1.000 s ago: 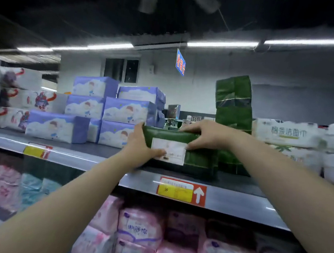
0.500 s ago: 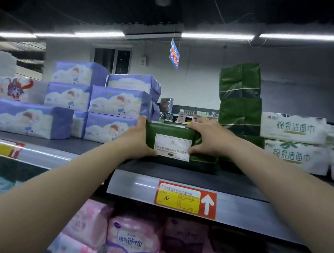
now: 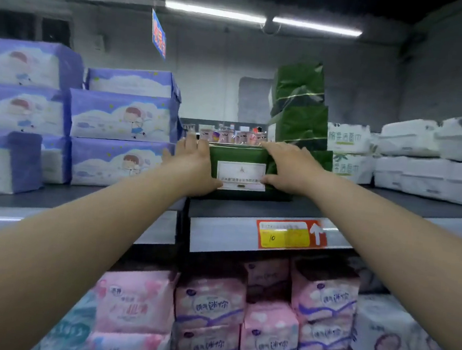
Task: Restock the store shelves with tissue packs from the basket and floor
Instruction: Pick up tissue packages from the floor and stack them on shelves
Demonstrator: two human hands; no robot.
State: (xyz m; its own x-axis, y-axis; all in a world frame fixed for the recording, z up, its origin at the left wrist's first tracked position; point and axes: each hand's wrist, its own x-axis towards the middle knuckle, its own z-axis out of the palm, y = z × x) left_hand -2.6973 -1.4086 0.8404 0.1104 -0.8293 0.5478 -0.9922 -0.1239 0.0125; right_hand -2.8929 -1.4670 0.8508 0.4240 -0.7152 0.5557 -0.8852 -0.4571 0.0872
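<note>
A dark green tissue pack point(image 3: 242, 159) with a white label lies on the top shelf point(image 3: 219, 235), its label facing me. My left hand point(image 3: 194, 166) holds its left end, fingers pointing up along the side and thumb across the lower front. My right hand point(image 3: 289, 167) grips its right end, fingers over the top and thumb on the front beside the label. Directly to the right and behind stands a stack of green packs point(image 3: 299, 111). No basket or floor is in view.
Purple-blue tissue packs point(image 3: 123, 115) are stacked to the left, close to my left hand. White packs point(image 3: 349, 151) fill the shelf to the right. Pink packs point(image 3: 210, 304) line the lower shelf. A red and yellow price tag point(image 3: 289, 234) sits on the shelf rail.
Both hands have carried the green pack farther back and to the right on the top shelf, next to the green stack. My view has moved closer and lower.
</note>
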